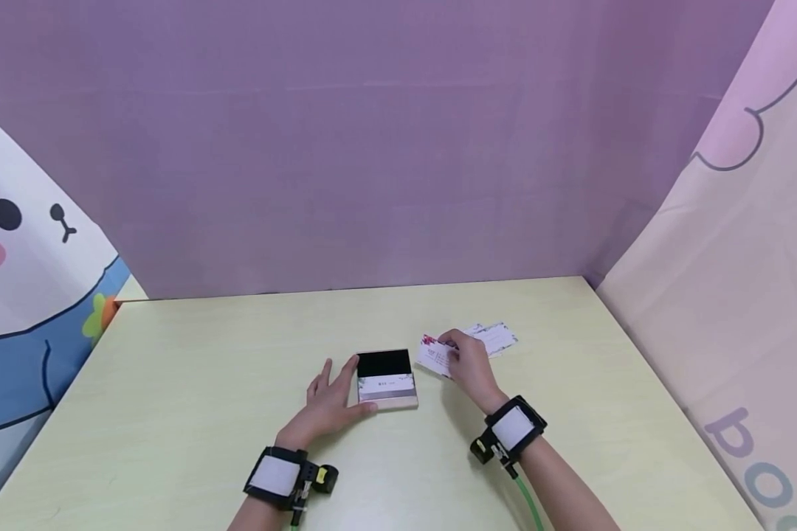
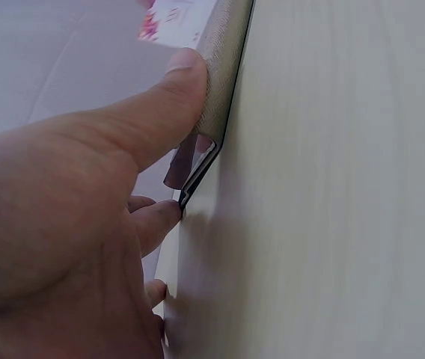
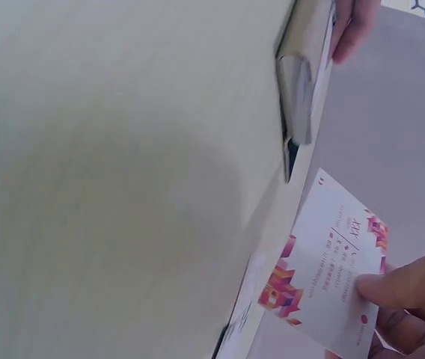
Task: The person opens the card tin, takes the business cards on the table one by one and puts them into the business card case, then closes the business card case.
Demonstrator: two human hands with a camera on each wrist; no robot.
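The card case (image 1: 387, 379) is lying open on the counter (image 1: 206, 413), with a white card already showing inside. The left hand (image 1: 328, 402) is steadying its side, fingers straight. The right hand (image 1: 468, 365) is pinching one printed card (image 3: 325, 273), not yet inserted. More cards (image 1: 498, 337) are lying just behind, so filling looks barely begun.
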